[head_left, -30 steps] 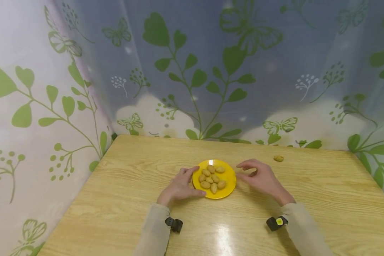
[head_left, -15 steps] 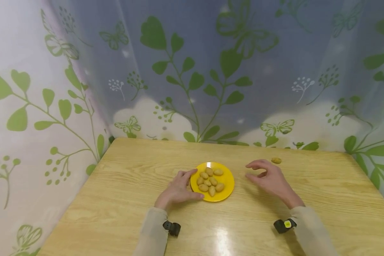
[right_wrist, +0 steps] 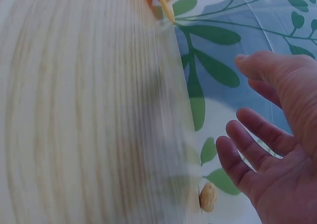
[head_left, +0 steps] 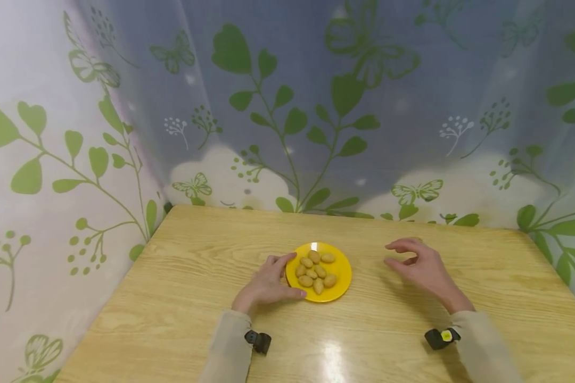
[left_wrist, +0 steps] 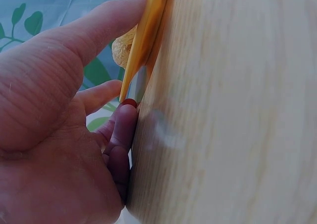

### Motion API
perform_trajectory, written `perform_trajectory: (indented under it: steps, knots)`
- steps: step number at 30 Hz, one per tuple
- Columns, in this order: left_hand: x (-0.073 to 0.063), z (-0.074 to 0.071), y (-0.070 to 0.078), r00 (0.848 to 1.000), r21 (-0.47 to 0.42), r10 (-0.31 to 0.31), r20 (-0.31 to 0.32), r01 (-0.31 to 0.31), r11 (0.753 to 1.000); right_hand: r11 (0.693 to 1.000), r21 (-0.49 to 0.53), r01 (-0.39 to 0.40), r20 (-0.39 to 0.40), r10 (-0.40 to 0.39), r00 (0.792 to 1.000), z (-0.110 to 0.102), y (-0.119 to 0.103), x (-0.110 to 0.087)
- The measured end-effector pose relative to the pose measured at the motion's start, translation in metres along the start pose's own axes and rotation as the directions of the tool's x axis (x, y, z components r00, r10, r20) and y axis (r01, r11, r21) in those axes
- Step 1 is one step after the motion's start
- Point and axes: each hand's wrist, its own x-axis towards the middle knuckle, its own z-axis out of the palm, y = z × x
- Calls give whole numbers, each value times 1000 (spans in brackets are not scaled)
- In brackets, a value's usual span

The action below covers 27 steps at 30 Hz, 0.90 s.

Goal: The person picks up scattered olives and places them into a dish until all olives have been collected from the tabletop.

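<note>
A round yellow plate (head_left: 343, 274) lies on the table and carries several tan oval nuts (head_left: 318, 286) with wrinkled shells. My left hand (head_left: 264, 284) holds the plate at its left side, thumb over the near rim and index finger at the far left rim. In the left wrist view, the plate (left_wrist: 153, 16) is edge-on, with the thumb on top and other fingers low beside it. My right hand (head_left: 424, 268) is over the table to the right of the plate, holding nothing, fingers spread and gently bent. Behind it a single loose nut (right_wrist: 208, 197) is mostly hidden in the head view.
The wooden table (head_left: 191, 239) reaches back to a curtain (head_left: 287, 106) printed with green leaves and butterflies. Another printed sheet (head_left: 29, 159) runs along the table's left side. Each wrist wears a small black camera, such as the left camera (head_left: 259, 341).
My right hand has moved away from the plate's right rim, out to the right, now covering most of the loose nut. The left hand has stayed at the plate.
</note>
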Motion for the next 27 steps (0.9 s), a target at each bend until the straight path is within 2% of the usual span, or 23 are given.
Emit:
perform_trajectory:
  steps: [12,27]
  knots:
    - [-1,-1,1,1000,-1,-4,2,4,1000,998,-55,-34,-12,33,999,-15,18,-2]
    - [1,0,-1,1000,-2,3,2,-3,1000,995,-93,-36,-44,32,999,-25,43,7]
